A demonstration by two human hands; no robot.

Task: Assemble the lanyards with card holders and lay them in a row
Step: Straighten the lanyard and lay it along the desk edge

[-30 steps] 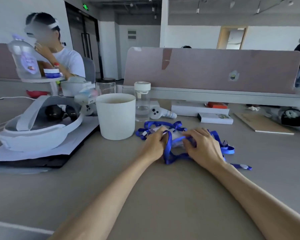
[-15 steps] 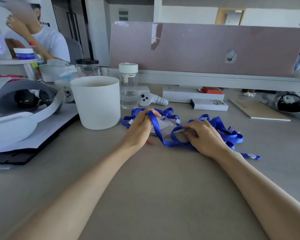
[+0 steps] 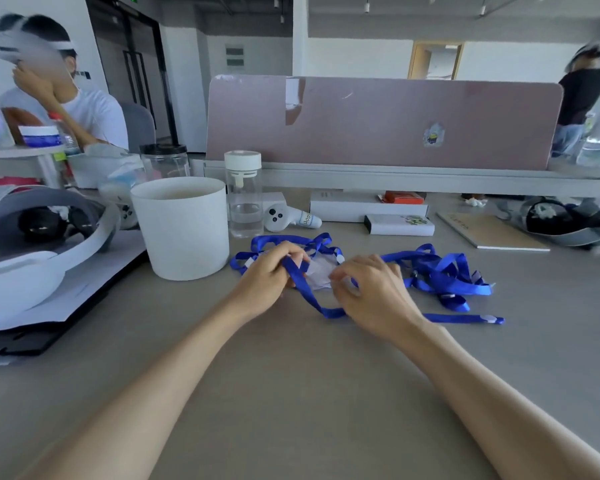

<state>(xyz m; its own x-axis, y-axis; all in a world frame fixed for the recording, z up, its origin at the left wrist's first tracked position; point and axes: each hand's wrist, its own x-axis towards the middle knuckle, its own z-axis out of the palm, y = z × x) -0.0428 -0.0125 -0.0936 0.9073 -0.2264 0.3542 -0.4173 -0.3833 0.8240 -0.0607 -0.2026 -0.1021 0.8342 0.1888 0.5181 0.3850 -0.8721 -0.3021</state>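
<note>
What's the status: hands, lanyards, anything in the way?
Left hand grips a blue lanyard strap. Right hand curled at clear card holder, grip unclear. Other lanyards tangled, none laid out. White cup close on left.

The lanyards [image 3: 458, 288] are blue woven cloth ribbon with a slight sheen. The card holder [image 3: 317, 277] is clear, glossy plastic. The surface [image 3: 291, 393] is smooth, matt grey. The white cup [image 3: 187, 233] looks matt.
</note>
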